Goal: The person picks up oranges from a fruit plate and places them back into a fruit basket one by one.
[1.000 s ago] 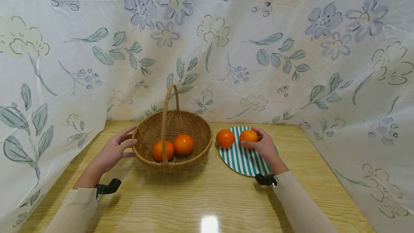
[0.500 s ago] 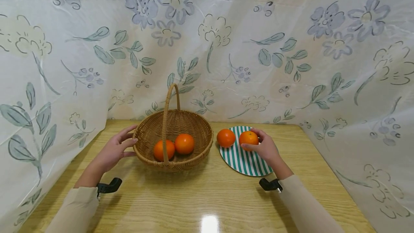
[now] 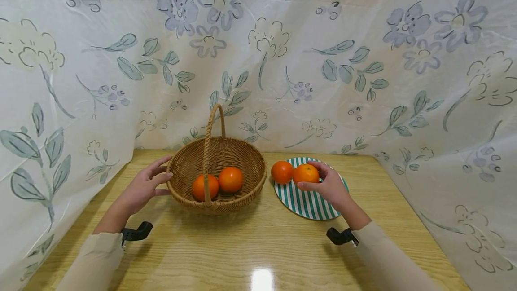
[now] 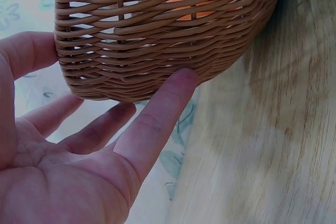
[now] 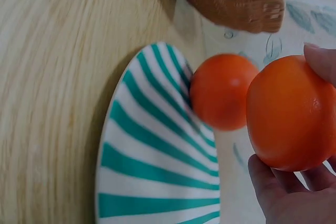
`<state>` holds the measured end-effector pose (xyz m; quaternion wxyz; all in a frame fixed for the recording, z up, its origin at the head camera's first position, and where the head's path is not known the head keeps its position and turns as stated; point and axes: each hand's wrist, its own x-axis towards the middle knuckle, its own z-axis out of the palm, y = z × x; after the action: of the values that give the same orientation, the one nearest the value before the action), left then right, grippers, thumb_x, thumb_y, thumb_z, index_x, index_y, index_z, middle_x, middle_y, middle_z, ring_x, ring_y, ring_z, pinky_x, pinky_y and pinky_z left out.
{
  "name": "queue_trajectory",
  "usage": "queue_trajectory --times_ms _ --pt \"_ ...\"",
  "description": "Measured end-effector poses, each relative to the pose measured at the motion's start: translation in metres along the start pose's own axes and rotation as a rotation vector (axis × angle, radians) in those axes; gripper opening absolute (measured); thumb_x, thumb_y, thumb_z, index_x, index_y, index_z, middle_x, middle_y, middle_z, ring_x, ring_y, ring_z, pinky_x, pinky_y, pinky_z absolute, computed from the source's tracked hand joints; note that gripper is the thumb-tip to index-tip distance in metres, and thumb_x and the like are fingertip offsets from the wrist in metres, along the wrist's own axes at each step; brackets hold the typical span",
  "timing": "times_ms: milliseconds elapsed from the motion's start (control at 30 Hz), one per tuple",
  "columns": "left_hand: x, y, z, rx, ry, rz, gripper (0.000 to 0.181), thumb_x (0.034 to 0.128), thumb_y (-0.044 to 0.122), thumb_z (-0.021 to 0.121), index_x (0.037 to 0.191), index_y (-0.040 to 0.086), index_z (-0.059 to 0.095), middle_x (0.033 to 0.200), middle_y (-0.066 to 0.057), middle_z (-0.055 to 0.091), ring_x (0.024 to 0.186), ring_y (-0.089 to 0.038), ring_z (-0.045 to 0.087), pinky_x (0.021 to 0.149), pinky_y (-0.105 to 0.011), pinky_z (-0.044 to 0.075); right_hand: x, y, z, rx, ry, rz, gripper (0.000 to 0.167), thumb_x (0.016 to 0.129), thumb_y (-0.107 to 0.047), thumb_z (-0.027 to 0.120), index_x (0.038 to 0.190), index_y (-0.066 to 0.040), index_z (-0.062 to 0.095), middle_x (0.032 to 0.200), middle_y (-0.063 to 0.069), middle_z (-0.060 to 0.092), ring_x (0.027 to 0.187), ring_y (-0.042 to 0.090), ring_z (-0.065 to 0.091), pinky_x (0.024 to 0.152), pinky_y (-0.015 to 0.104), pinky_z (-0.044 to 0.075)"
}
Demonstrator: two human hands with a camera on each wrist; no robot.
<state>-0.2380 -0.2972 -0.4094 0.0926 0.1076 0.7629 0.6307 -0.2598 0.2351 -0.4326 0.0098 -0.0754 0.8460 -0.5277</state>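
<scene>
In the head view my right hand (image 3: 332, 187) grips an orange (image 3: 305, 174), thumb on one side and fingers on the other. The right wrist view shows this orange (image 5: 291, 114) held off the green-and-white striped round mat (image 5: 152, 145). A second orange (image 3: 282, 172) rests at the mat's left edge, just left of the held one. My left hand (image 3: 139, 188) lies against the left side of a wicker basket (image 3: 238, 149), its fairly straight fingers (image 4: 157, 119) touching the weave. Inside the basket are two oranges, a front one (image 3: 199, 188) partly behind the handle and another (image 3: 230, 179).
The basket's tall arched handle (image 3: 208, 156) rises over its middle. Everything stands on a wooden table (image 3: 226, 246), with a floral curtain (image 3: 282, 57) behind and along both sides. A black wrist camera (image 3: 340, 235) is strapped to each forearm.
My right hand has raised its orange slightly and moved it left, toward the second orange on the mat. The left hand and basket stay in place.
</scene>
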Motion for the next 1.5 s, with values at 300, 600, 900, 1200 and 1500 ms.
queue_trajectory --times_ms 300,600,900,1200,1500 --pt "-0.003 -0.001 0.001 0.014 0.006 0.000 0.070 0.1091 0.025 0.052 0.166 0.013 0.013 0.160 -0.033 0.023 0.140 -0.052 0.038 0.091 -0.042 0.062 -0.007 -0.031 0.005 0.046 -0.057 -0.026 0.084 0.081 -0.034 0.089 0.152 -0.014 0.047 0.148 0.010 0.055 0.128 0.032 0.056 0.097 0.033 0.059" --pt "-0.006 -0.001 0.002 0.011 0.010 -0.002 0.071 0.1090 0.025 0.052 0.166 0.014 0.012 0.161 -0.034 0.022 0.141 -0.055 0.036 0.091 -0.042 0.062 -0.005 -0.067 0.015 0.068 -0.113 -0.077 0.079 0.080 -0.030 0.090 0.148 -0.018 0.052 0.146 0.009 0.057 0.127 0.032 0.058 0.100 0.041 0.058" --pt "-0.006 0.002 0.002 0.006 0.004 -0.005 0.072 0.1090 0.025 0.052 0.166 0.013 0.011 0.161 -0.035 0.020 0.142 -0.057 0.034 0.091 -0.042 0.062 0.008 -0.101 0.032 0.136 -0.157 -0.078 0.075 0.081 -0.025 0.089 0.146 -0.018 0.053 0.144 0.006 0.058 0.127 0.031 0.059 0.100 0.043 0.058" --pt "-0.006 0.003 0.003 0.004 0.001 -0.004 0.071 0.1092 0.024 0.052 0.166 0.013 0.011 0.160 -0.034 0.021 0.141 -0.056 0.035 0.091 -0.041 0.062 0.025 -0.130 0.056 0.155 -0.185 -0.078 0.075 0.079 -0.026 0.091 0.145 -0.020 0.056 0.141 0.000 0.062 0.125 0.026 0.060 0.104 0.045 0.055" --pt "-0.005 0.003 0.003 0.004 0.007 -0.009 0.070 0.1092 0.023 0.052 0.166 0.013 0.012 0.160 -0.034 0.022 0.140 -0.055 0.037 0.091 -0.040 0.062 0.045 -0.148 0.080 0.174 -0.206 -0.110 0.066 0.079 -0.026 0.090 0.138 -0.026 0.061 0.134 0.000 0.066 0.119 0.024 0.063 0.097 0.039 0.058"
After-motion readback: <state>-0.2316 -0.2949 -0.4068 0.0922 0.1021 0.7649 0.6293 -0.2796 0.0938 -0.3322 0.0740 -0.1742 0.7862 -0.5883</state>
